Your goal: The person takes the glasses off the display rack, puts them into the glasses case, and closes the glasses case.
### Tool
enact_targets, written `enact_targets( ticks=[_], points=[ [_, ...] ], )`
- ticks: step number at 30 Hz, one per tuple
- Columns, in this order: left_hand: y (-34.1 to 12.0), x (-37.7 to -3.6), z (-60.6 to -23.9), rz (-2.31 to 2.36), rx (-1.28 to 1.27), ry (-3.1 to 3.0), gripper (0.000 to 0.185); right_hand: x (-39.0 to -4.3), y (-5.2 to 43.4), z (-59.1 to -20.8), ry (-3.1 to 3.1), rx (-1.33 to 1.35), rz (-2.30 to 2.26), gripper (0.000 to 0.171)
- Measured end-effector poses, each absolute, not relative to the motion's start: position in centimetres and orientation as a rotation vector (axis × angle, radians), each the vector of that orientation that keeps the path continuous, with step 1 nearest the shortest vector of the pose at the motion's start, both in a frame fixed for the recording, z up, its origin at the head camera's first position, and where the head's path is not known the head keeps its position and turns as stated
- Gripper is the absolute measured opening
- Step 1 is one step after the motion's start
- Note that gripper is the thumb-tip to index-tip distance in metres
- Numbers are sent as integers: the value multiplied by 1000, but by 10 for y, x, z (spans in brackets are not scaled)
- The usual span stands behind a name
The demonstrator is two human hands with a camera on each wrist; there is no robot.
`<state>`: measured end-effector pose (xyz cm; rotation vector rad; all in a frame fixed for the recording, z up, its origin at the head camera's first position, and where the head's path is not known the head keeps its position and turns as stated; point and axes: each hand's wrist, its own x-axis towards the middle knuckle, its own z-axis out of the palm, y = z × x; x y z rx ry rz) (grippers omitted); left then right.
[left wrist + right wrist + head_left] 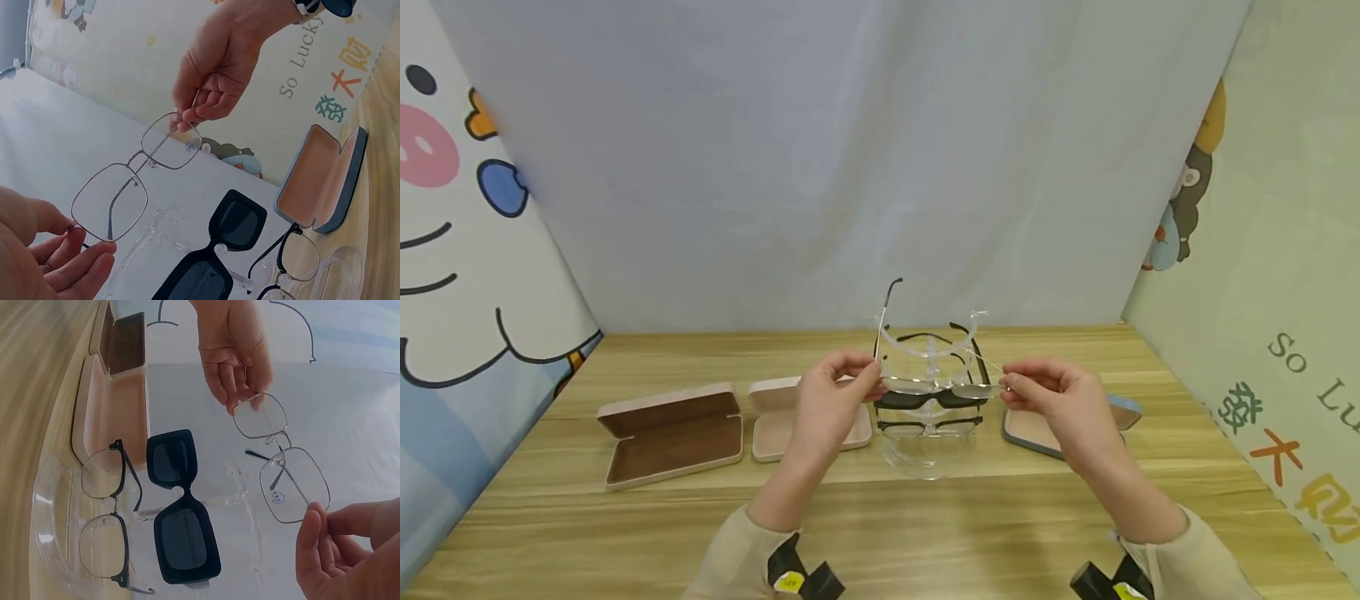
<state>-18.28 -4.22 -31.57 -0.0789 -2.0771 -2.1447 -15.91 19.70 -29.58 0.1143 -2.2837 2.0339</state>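
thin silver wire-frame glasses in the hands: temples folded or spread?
Partly spread. On the thin silver wire-frame glasses, the left hand holds one temple open and up; the other temple, by the right hand, angles back.

Wooden table (625, 533), light grain, enclosed by a plain grey backdrop (820, 150) at the far side and cartoon-printed panels left (452, 250) and right (1262, 292). Clear acrylic display stand (929, 457) at centre, carrying black sunglasses (925, 399) on a middle tier and black half-rim spectacles (928, 427) on the tier below. Three open cases lying on the table: a beige case with brown lining (672, 432) at left, a beige case with pale lining (771, 421) just beside it, and a blue-grey case (1028, 429) right of the stand.
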Motion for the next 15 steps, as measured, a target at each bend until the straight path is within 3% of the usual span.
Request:
enact_targets(
  ticks=[4,15],
  points=[
    [-43,-182,-315,-2127,-83,-2096,11,-156,199,-296,-2397,160,1917,26],
    [-42,-176,-315,-2048,-164,-2173,9,-146,208,-295,-2549,293,1711,21]
  ],
)
